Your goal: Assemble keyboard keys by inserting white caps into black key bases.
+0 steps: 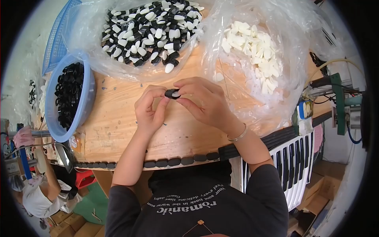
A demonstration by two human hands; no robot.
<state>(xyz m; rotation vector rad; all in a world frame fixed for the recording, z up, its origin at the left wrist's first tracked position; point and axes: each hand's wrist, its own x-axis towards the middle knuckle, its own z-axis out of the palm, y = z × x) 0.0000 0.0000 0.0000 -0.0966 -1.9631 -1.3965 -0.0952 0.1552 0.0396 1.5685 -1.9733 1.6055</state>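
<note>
Above the middle of the table, both my hands hold one small black oval ring-shaped piece (172, 94) with something pale inside it. My left hand (151, 107) pinches its left end between thumb and fingers. From the other side, the fingers of my right hand (207, 100) close on its right end, at a pale bit that looks like a white oval insert; the fingertips partly hide it. Beyond my hands lies a large heap of black pieces with white ovals (152, 33) on clear plastic. To its right, a pile of loose white oval pieces (256, 51) rests on another plastic sheet.
A blue basin (90, 91) of black ring pieces stands at the left, with a blue basket (59, 33) behind it. Black oval pieces (173, 162) line the table's front edge. At the right are a white rack with black strips (294, 162) and a green clamp-like fixture (338, 102). Another person (43, 193) is at far left.
</note>
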